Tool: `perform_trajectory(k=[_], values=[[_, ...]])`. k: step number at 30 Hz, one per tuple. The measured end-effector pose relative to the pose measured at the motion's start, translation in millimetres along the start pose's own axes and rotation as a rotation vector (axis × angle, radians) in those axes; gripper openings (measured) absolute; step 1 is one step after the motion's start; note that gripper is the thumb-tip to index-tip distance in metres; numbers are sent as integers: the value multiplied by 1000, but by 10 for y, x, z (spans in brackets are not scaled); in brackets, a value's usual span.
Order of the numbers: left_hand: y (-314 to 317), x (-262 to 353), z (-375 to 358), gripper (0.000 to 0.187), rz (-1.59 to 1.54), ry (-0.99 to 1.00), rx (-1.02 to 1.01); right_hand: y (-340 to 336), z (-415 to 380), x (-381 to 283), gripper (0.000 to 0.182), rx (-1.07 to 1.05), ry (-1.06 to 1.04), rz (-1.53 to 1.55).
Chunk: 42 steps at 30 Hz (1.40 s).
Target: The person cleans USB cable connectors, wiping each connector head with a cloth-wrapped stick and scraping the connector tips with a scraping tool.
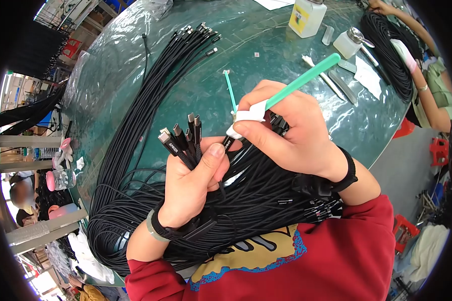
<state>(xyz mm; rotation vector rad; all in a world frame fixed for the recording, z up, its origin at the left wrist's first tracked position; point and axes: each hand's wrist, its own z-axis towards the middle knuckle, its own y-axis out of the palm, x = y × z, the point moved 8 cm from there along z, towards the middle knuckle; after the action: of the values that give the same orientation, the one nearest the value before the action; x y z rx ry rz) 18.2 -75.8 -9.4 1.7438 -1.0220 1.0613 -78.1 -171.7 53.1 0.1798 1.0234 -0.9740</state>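
Across the green tabletop, the black cable bundle runs from the far side and loops back toward the person's body, apparently so that its ends stay within easy reach. At the far right, a co-worker's gloved hand rests against a separate black coil. Between them stand a square bottle and, nearer, a metal-topped bottle, both upright.

Over the bundle, the left hand retains several cable connectors. The palm grip is closed around their necks; the metal tips fan upward and outward, which probably keeps them apart from the selected connector. Thumb and forefinger are clamped on that connector, presumably to steady its end.

The right hand supports a green handle, angled up and away, likely to leave the fingertips unobstructed. Its grip is together, thumb and forefinger pressed on a white wrap. White material covers the selected connector's tip. Whether the thin green strip beyond belongs to the handle cannot be determined.
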Motion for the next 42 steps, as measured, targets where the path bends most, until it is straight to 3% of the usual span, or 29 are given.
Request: perform_trajectory(k=[15,19,23,26,27,34,38,42], values=[[4,1,-3,27,-17,-13,-9,29,-21,17,14,-44,74,60],[44,-5,7,25,-129,-138,-71,-72,-9,109,14,-13,134,33],[84,-52,-14,22,-214,-241,-146,-57,-44,245,14,-5,291,275],[-4,171,-53,20,155,55,59,-45,-69,300,15,17,402,541],[-4,166,-59,20,154,55,59,-43,-73,292,15,17,402,541],[-34,117,-73,18,203,57,95,28,-25,-58,14,-83,39,59],[-43,124,-81,17,161,66,131,28,-18,-144,13,-83,-82,-11],[-37,178,-63,17,140,83,124,0,-47,-59,13,-145,22,13]])
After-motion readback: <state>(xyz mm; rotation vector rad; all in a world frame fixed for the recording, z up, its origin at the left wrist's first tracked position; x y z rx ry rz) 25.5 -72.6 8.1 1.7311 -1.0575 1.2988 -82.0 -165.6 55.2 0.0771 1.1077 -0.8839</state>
